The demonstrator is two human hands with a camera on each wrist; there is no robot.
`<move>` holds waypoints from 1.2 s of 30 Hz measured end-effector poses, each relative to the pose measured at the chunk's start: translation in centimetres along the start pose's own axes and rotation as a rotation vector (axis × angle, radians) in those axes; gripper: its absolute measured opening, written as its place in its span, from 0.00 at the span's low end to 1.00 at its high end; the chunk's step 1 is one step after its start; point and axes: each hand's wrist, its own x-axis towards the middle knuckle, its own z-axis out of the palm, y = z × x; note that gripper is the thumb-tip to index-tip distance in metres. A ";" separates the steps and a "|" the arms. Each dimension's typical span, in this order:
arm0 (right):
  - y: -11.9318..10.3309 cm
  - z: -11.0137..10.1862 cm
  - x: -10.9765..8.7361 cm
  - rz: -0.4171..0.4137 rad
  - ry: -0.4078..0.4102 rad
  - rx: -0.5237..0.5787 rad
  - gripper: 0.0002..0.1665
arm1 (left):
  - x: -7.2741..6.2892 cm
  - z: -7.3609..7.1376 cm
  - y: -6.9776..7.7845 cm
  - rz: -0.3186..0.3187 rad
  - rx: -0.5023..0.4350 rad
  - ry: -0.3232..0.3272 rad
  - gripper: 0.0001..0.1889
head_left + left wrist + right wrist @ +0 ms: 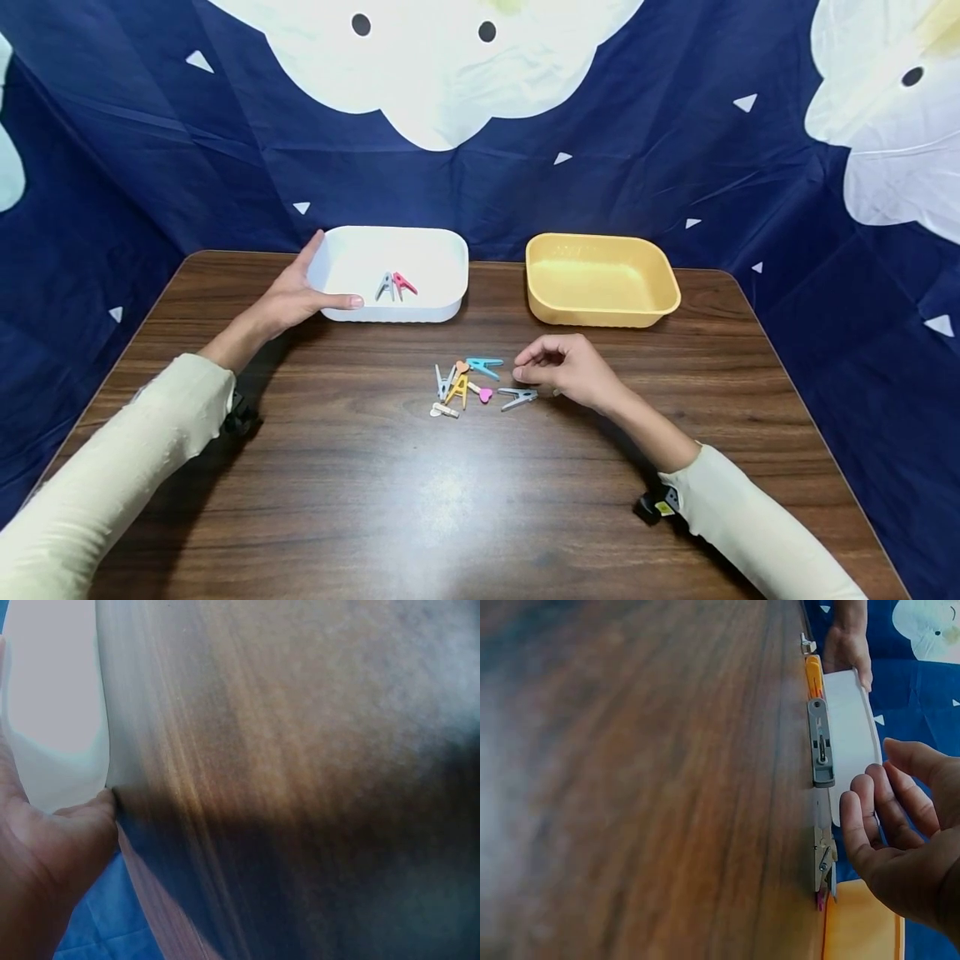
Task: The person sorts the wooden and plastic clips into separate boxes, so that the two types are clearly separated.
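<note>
My left hand (296,293) rests against the left end of a white tub (408,313), its fingers along the side wall and its straight thumb across the front rim. Inside that tub lie a grey clothespin (386,286) and a red clothespin (403,285). My right hand (573,371) hovers over the table with loosely bent fingers; the right wrist view shows nothing between them. Just below its fingertips is a grey clothespin (519,398). Left of it lie a blue clothespin (486,365), a yellow clothespin (458,388) and small wooden clothespins, one with a pink heart (486,396).
A yellow tub (600,317) stands at the back right of the wooden table (337,483), beyond my right hand. A dark blue cloth (495,192) with white shapes hangs behind the table and along both sides.
</note>
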 end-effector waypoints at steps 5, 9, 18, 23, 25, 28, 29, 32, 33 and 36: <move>0.6 -0.2 -0.2 -0.050 -0.011 -0.023 0.10 | 0.0 0.1 0.0 0.000 0.009 -0.002 0.79; 1.0 -0.5 -0.3 -0.080 -0.028 -0.047 0.09 | 0.1 0.2 -0.1 0.002 0.011 -0.002 0.79; 1.1 -1.6 -0.3 -0.126 -0.170 -0.168 0.13 | 0.1 0.2 -0.2 0.000 0.020 -0.003 0.79; 0.9 -2.1 -0.3 -0.153 -0.206 -0.246 0.15 | -0.1 0.2 0.0 -0.001 0.022 0.000 0.79; 0.9 -2.2 -0.3 -0.170 -0.214 -0.276 0.15 | -0.1 0.2 0.0 -0.001 0.023 0.000 0.79; 1.0 -2.3 -0.2 -0.191 -0.224 -0.310 0.15 | -0.1 0.2 0.0 -0.002 0.023 0.001 0.79; 1.0 -2.3 -0.2 -0.197 -0.227 -0.320 0.15 | -0.1 0.2 0.1 -0.003 0.024 0.001 0.79; 1.1 -2.3 0.0 -0.207 -0.235 -0.335 0.15 | -0.1 0.1 0.1 -0.008 0.025 0.001 0.79; 1.2 -2.3 0.0 -0.210 -0.238 -0.336 0.15 | -0.1 0.1 0.1 -0.009 0.025 0.000 0.79; 1.3 -2.2 0.2 -0.217 -0.246 -0.348 0.15 | -0.1 0.0 0.1 -0.009 0.026 -0.001 0.79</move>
